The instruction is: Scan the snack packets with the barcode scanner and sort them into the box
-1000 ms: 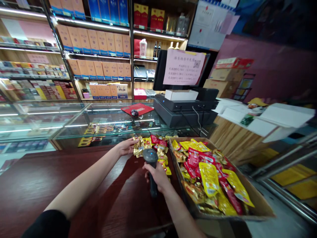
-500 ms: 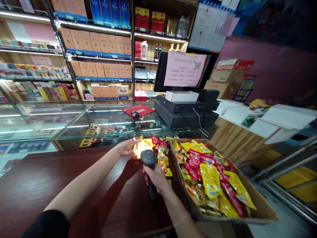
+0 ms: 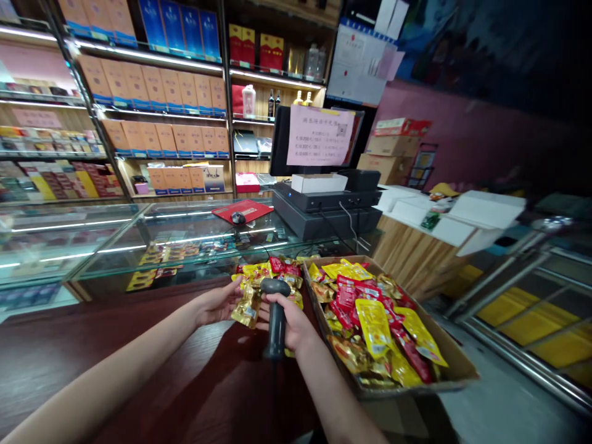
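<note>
My right hand [image 3: 292,322] is wrapped round the handle of a dark grey barcode scanner [image 3: 276,314], its head up and pointing away from me. Just left of the scanner, my left hand [image 3: 220,303] pinches a gold foil snack packet [image 3: 248,306] by its left side. Fingers of my right hand reach near the packet's right edge; whether they touch it I cannot tell. Behind both hands, more yellow, red and gold snack packets [image 3: 283,267] lie in a loose pile on the dark red table [image 3: 152,370].
An open cardboard box [image 3: 456,376] full of snack packets stands to the right. Beyond the table are a glass display counter [image 3: 185,213], a red mat [image 3: 259,211] with a mouse, and a monitor [image 3: 319,139] on a cash drawer. A metal railing [image 3: 509,265] is at far right.
The bright scanner light on the gold packet has gone out. My left hand and the packet have come nearer to me, and the scanner now stands more upright. The view has shifted right.
</note>
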Tool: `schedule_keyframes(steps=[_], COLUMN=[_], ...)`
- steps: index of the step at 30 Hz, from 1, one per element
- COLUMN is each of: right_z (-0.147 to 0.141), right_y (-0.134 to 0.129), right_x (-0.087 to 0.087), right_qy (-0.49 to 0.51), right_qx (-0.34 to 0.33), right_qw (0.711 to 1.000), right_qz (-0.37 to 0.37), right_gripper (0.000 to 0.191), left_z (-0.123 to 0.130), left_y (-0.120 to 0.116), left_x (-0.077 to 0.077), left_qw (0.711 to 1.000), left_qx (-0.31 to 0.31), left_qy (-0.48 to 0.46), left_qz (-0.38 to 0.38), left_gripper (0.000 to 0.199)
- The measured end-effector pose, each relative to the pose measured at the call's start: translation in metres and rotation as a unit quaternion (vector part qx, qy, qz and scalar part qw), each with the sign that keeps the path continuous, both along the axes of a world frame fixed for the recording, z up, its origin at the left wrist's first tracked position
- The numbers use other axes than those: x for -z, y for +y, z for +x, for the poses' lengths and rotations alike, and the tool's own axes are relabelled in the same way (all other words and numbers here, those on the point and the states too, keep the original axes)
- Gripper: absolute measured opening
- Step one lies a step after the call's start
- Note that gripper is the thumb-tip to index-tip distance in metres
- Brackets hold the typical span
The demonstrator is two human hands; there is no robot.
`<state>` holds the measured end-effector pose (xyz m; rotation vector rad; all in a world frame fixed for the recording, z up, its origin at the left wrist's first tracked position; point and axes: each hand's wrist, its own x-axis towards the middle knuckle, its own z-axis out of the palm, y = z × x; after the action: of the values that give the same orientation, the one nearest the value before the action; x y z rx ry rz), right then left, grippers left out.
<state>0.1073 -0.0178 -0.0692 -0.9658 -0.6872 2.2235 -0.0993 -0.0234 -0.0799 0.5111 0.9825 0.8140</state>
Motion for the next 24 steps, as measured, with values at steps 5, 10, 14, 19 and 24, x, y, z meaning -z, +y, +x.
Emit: schedule_keyframes(steps=[5, 10, 14, 19, 24], right_z=[0.021, 0.064, 0.108, 0.156, 0.182], right_y=[-0.003, 0.010, 0.038, 0.078, 0.100], right_x=[-0.033, -0.072, -0.088, -0.092, -0.089], right_qy=[0.072, 0.105, 0.057, 0.031, -0.012], right_qx=[0.009, 0.058, 0.130, 0.188, 0.244], right_qw=[0.996, 0.993, 0.990, 0.981, 0.969], right_qz=[-0.045, -0.018, 0.000, 0.028, 0.036], right_gripper=[0.016, 0.013, 0.013, 0.015, 0.016], left_z=[-0.004, 0.033, 0.085, 0.145, 0.171], left_y=[-0.004, 0.031, 0.078, 0.136, 0.166], left_x=[-0.044, -0.081, -0.089, -0.082, -0.078], left_qw=[0.992, 0.984, 0.975, 0.967, 0.975], left_qx=[0.085, 0.145, 0.184, 0.213, 0.195], left_qy=[-0.090, -0.105, -0.116, -0.134, -0.105], left_qz=[-0.006, 0.023, 0.043, 0.046, 0.028], left_gripper=[0.084, 0.091, 0.096, 0.090, 0.091])
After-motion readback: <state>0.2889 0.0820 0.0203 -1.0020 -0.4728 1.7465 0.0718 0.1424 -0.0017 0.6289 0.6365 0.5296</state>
